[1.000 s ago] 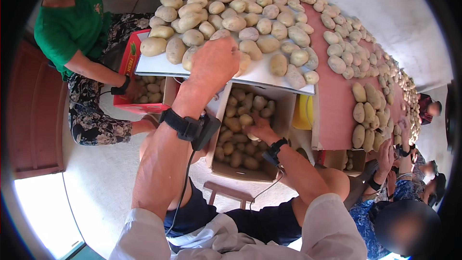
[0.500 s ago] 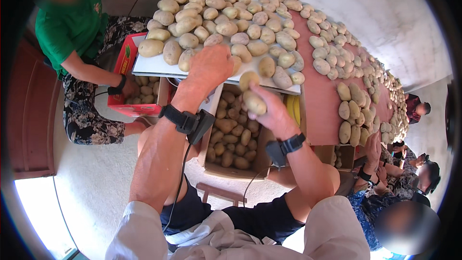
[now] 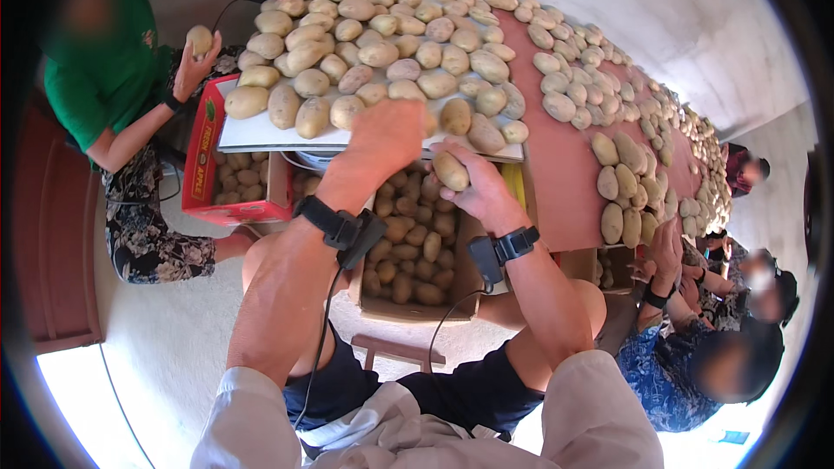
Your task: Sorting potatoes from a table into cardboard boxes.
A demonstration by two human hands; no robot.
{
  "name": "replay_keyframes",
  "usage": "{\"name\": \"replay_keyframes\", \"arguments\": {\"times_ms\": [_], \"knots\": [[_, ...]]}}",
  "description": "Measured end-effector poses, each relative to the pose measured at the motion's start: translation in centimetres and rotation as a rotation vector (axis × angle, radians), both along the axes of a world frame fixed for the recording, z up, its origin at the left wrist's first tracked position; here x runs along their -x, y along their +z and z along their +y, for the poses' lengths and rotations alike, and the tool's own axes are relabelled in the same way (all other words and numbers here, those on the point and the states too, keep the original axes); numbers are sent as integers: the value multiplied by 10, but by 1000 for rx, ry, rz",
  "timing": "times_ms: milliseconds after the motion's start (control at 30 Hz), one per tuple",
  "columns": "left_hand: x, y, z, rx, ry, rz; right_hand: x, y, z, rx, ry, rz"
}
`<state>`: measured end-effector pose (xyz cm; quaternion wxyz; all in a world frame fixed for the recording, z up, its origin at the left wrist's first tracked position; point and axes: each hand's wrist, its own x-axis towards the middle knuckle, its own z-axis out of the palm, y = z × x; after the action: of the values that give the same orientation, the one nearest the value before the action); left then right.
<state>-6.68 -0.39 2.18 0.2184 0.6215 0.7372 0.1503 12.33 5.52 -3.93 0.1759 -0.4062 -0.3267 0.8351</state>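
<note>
My left hand [image 3: 389, 135] is curled over the front edge of a white board [image 3: 287, 136] covered with potatoes. Its fingers are mostly hidden behind its back, but a sliver of potato [image 3: 430, 124] shows at their side, in their grip. Close by on the right, my right hand [image 3: 486, 193] is closed around a yellowish potato [image 3: 451, 171], held just below the board's edge. Under both hands stands an open cardboard box [image 3: 408, 310] with many potatoes in it. Several loose potatoes [image 3: 455, 116] lie along the board's edge beside my hands.
At left a co-worker in a green shirt [image 3: 82, 108] sits by a red box [image 3: 205, 152] of potatoes. More potatoes [image 3: 621, 187] lie in groups on the reddish table [image 3: 556, 200]. Other people work at right. Cables [image 3: 326, 356] hang from my wrist straps.
A second potato that was at my right fingertips is no longer visible there. The co-worker's hand has risen from the red box with a potato. The whole view has shifted slightly.
</note>
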Motion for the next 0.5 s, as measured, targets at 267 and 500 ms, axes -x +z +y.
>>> {"name": "replay_keyframes", "arguments": {"times_ms": [267,500], "knots": [[-20,-48,17,-193,-24,151,-40,-25,-22,105,10,32],[-37,-45,28,-214,115,204,-64,-13,-46,82,36,-86]]}}
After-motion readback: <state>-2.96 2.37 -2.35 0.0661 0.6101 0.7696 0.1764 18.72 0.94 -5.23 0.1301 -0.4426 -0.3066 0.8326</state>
